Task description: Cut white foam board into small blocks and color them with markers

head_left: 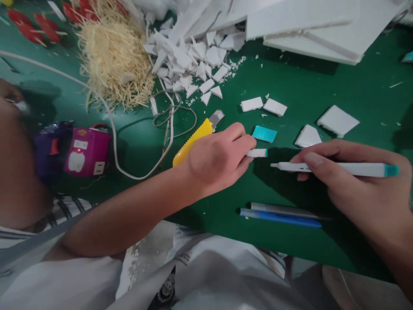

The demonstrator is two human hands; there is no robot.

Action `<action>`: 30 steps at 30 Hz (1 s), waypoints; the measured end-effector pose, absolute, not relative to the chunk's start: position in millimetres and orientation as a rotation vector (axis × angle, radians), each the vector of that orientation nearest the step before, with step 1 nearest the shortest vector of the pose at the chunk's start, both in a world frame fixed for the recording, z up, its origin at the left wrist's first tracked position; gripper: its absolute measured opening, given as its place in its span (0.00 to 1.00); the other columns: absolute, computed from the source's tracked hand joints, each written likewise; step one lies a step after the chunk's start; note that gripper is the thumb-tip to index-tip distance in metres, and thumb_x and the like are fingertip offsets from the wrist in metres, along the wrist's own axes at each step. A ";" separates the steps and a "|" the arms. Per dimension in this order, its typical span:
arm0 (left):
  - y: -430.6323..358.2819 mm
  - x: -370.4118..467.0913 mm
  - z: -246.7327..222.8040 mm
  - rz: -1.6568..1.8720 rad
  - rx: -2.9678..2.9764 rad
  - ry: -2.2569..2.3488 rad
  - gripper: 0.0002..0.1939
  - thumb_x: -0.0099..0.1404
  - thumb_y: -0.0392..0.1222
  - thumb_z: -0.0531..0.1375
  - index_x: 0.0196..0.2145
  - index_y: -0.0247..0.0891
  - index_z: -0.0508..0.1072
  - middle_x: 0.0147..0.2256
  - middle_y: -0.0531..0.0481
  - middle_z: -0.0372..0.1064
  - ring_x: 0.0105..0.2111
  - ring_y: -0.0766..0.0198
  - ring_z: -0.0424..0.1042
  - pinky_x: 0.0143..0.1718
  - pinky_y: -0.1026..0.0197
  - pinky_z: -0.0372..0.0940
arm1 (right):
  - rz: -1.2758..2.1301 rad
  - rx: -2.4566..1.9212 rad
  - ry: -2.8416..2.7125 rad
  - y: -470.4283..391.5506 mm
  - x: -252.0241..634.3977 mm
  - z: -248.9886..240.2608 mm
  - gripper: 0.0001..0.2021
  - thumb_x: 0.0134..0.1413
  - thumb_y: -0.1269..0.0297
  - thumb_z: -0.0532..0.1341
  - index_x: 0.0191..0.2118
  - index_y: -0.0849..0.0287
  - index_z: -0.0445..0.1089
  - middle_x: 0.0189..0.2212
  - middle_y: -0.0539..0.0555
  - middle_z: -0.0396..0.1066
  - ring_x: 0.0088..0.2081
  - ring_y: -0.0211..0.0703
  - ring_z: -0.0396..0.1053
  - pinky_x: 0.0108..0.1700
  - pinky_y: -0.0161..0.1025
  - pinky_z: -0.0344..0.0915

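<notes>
My left hand (222, 157) is closed, its fingers pinching a white marker cap (258, 153) with a teal end. Facing it, a white marker (358, 169) with a teal tail lies in the grip of my right hand (361, 193). The marker's tip is bare and points left, a short gap away from the cap. A teal-coloured foam piece (264, 134) rests on the green table just above the cap. Beside my left wrist lies a yellow utility knife (193, 142), partly covered, its blade end showing.
White foam offcuts (193, 58) are heaped beside a pile of thin wooden sticks (112, 60). Foam sheets (309, 26) lie at the back right. Blue (280, 218) and grey (287, 210) pens lie in front. A white cable (112, 142) loops near a pink socket box (87, 150). Someone's arm (22, 172) is at left.
</notes>
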State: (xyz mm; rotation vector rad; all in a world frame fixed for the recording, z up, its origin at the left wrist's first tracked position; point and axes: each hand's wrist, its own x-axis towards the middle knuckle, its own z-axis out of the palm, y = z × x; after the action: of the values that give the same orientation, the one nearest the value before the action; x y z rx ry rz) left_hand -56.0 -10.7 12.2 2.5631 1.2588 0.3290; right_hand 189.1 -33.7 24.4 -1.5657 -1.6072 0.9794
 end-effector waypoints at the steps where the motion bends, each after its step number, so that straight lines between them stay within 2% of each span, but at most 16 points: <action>1: -10.6 -55.9 12.2 0.322 2.560 1.260 0.08 0.77 0.39 0.57 0.44 0.38 0.77 0.42 0.48 0.73 0.36 0.62 0.74 0.34 0.61 0.65 | 0.977 -1.559 -1.605 -33.4 189.8 23.4 0.11 0.64 0.54 0.70 0.29 0.47 0.81 0.21 0.45 0.75 0.25 0.36 0.73 0.30 0.35 0.70; 5: -10.7 -55.6 11.8 0.321 2.558 1.257 0.09 0.77 0.39 0.56 0.44 0.38 0.77 0.42 0.47 0.73 0.36 0.62 0.74 0.34 0.61 0.65 | 0.948 -1.475 -1.606 -32.4 194.5 18.0 0.05 0.63 0.56 0.72 0.35 0.44 0.84 0.21 0.45 0.76 0.25 0.36 0.74 0.30 0.35 0.72; 9: -11.4 -55.6 11.4 0.334 2.548 1.255 0.08 0.77 0.39 0.57 0.44 0.38 0.77 0.42 0.48 0.74 0.37 0.61 0.75 0.34 0.61 0.65 | 0.929 -1.437 -1.653 -33.0 196.2 15.2 0.09 0.63 0.55 0.71 0.30 0.45 0.83 0.20 0.46 0.76 0.22 0.37 0.71 0.25 0.35 0.69; 13: -10.9 -55.9 11.4 0.350 2.549 1.259 0.08 0.76 0.39 0.58 0.43 0.38 0.77 0.42 0.48 0.74 0.35 0.62 0.75 0.33 0.61 0.64 | 0.922 -1.482 -1.605 -32.7 193.5 15.1 0.05 0.63 0.55 0.72 0.36 0.43 0.85 0.21 0.46 0.75 0.24 0.38 0.73 0.29 0.37 0.72; 17: -9.9 -56.3 11.4 0.350 2.545 1.250 0.07 0.76 0.39 0.58 0.44 0.38 0.76 0.42 0.48 0.74 0.37 0.62 0.75 0.34 0.61 0.65 | 0.971 -1.464 -1.628 -32.5 192.2 15.7 0.09 0.63 0.55 0.71 0.30 0.45 0.83 0.20 0.46 0.74 0.24 0.37 0.72 0.27 0.35 0.69; 21: -10.1 -56.7 11.6 0.336 2.554 1.254 0.07 0.76 0.39 0.57 0.43 0.38 0.76 0.41 0.48 0.73 0.36 0.61 0.75 0.34 0.61 0.65 | 0.967 -1.518 -1.570 -31.5 192.3 15.9 0.05 0.63 0.54 0.72 0.35 0.43 0.84 0.20 0.46 0.75 0.24 0.37 0.73 0.29 0.36 0.71; 25: -10.3 -57.0 11.7 0.353 2.551 1.253 0.07 0.76 0.39 0.58 0.43 0.38 0.76 0.41 0.48 0.74 0.35 0.62 0.75 0.33 0.61 0.64 | 0.993 -1.508 -1.605 -30.0 191.6 19.4 0.10 0.63 0.53 0.71 0.30 0.45 0.82 0.20 0.46 0.74 0.23 0.36 0.71 0.27 0.36 0.68; 30: -10.1 -56.2 11.3 0.346 2.544 1.255 0.08 0.76 0.39 0.58 0.43 0.38 0.77 0.41 0.48 0.74 0.35 0.62 0.75 0.33 0.61 0.65 | 0.997 -1.600 -1.559 -33.2 190.2 25.5 0.08 0.63 0.53 0.71 0.33 0.44 0.83 0.21 0.46 0.74 0.26 0.38 0.73 0.31 0.39 0.71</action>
State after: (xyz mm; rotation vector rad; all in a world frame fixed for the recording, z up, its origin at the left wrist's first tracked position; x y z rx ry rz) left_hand -56.2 -10.1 11.3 2.5444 1.2545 0.3463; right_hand 190.2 -33.2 25.5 -1.5999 -1.5591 0.9972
